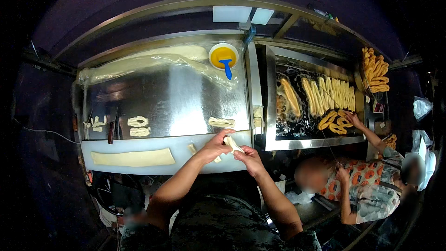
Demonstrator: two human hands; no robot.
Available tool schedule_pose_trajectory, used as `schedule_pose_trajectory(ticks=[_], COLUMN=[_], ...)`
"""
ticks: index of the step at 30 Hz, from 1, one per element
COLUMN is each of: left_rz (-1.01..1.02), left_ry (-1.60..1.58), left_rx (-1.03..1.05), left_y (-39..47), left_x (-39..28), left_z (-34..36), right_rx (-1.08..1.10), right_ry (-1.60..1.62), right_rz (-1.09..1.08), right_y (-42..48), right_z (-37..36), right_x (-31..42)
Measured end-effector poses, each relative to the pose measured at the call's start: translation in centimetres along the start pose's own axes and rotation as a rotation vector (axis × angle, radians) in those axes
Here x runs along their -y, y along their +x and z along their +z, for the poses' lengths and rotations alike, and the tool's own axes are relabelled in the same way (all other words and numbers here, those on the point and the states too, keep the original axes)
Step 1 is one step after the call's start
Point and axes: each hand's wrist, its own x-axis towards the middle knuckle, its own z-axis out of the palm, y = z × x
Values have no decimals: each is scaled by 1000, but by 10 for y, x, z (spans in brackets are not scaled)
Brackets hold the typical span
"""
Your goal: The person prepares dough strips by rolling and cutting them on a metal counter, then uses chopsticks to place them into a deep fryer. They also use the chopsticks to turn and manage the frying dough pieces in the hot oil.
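Between them, my left hand (215, 147) and my right hand (250, 159) hold a short piece of raw dough (231, 144) over the right part of a white cutting board (129, 171). Small dough strips (192, 149) lie on the board beside and partly under my left hand. A long flat dough sheet (132, 158) rests on the board's left half. Just beyond my hands, a folded dough piece (222, 122) sits on the metal worktop (153, 94). Further left on the metal are looped dough pieces (138, 126) and small dough scraps (98, 123).
A bowl of yellow liquid (223, 56) with a blue-handled brush and plastic-covered dough (146, 63) stand at the back. To the right is a fryer (299, 144) with dough sticks in oil. A co-worker (362, 177) reaches over it. A cleaver-like tool (110, 132) lies left.
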Motion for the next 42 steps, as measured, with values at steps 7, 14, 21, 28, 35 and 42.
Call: schedule_pose_trajectory(ticks=[7, 14, 21, 28, 35, 42], left_rz=[1, 57, 277, 127, -32, -59], left_ry=[239, 293, 699, 234, -350, 808], left_rx=[-72, -575, -308, -467, -598, -699], left_y=[-5, 16, 3, 27, 33, 32], left_x=[-5, 18, -27, 37, -11, -26], left_z=[-2, -13, 40, -17, -64, -86], right_rx=[-48, -440, -294, -203, -420, -618], right_ry=[204, 46, 417, -10, -272, -842], right_rz=[-83, -95, -47, 61, -134, -442], right_y=[-2, 19, 24, 44, 102, 155], right_z=[8, -4, 29, 34, 26, -6], right_x=[19, 9, 25, 30, 39, 27])
